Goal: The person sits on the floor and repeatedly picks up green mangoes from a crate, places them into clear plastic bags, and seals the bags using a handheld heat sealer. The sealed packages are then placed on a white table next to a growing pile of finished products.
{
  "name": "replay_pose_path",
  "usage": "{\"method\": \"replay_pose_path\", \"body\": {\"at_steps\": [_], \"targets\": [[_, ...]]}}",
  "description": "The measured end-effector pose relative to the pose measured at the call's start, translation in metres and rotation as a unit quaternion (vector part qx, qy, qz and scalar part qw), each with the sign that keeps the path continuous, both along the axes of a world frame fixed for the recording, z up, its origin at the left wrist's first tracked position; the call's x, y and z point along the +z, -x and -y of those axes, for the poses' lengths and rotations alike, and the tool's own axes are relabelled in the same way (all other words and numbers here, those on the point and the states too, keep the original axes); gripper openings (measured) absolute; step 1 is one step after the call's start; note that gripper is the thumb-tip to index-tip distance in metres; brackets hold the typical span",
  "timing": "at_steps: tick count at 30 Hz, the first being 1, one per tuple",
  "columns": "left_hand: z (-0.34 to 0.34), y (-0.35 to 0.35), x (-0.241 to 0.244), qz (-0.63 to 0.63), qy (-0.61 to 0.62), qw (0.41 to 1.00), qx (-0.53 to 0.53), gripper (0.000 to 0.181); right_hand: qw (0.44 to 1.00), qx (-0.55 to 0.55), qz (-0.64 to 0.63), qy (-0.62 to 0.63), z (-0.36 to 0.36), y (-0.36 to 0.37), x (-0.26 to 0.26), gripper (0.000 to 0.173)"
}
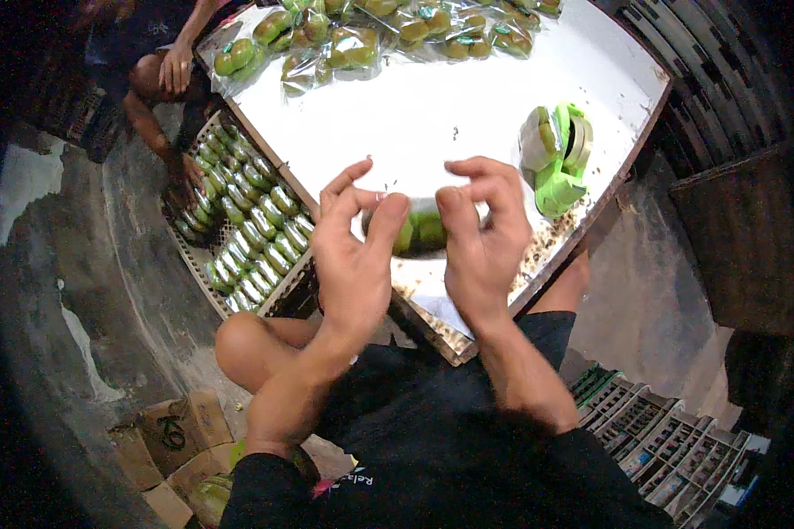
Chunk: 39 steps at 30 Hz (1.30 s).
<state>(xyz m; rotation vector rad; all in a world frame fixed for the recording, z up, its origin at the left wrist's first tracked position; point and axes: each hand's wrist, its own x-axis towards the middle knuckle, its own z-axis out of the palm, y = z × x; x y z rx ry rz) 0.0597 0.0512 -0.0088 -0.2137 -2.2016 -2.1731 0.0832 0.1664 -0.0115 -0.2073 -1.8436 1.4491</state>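
A pack of green fruit (421, 231), apparently in clear plastic, is between my two hands above the front corner of the white tabletop. My left hand (357, 251) grips its left side, thumb and forefinger close together. On the right side my right hand (483, 244) does the same, its thumb over the near face. Both forefingers curl inward, and the fingers beneath the pack are partly hidden. To the right stands a bright green tape dispenser (559, 192) with a tape roll (579, 142). Another bagged fruit pack (540, 139) leans against it.
Several bagged fruit packs (354, 47) lie along the table's far side. Left of the table, a plastic crate (198, 274) holds rows of wrapped fruit, with another person's hand (188, 178) in it. Cardboard (172, 436) lies lower left; stacked crates (661, 436) stand lower right.
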Motion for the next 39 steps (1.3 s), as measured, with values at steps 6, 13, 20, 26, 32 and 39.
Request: {"method": "replay_pose_path", "body": {"at_steps": [6, 13, 20, 26, 32, 39], "targets": [[-0.021, 0.007, -0.013, 0.006, -0.172, 0.984, 0.046, 0.028, 0.961, 0.111, 0.0, 0.254, 0.002, -0.002, -0.006, 0.029], [-0.025, 0.024, -0.032, -0.005, -0.109, 0.994, 0.009, 0.024, 0.916, -0.246, 0.266, -0.173, -0.207, -0.023, -0.09, 0.036], [-0.041, 0.036, -0.046, -0.013, -0.069, 0.997, 0.02, 0.021, 0.922, -0.179, 0.34, -0.041, -0.223, 0.009, -0.076, 0.042], [-0.041, 0.042, -0.044, -0.022, -0.061, 0.998, -0.009, 0.02, 0.917, -0.256, 0.264, -0.154, -0.195, -0.043, -0.099, 0.038], [-0.049, 0.053, -0.063, -0.016, -0.039, 0.999, 0.011, 0.019, 0.951, 0.002, 0.288, 0.115, -0.111, -0.025, -0.1, 0.025], [-0.045, 0.048, -0.05, -0.05, 0.011, 0.998, 0.03, 0.02, 0.978, 0.105, 0.113, 0.14, -0.023, 0.02, -0.045, 0.024]]}}
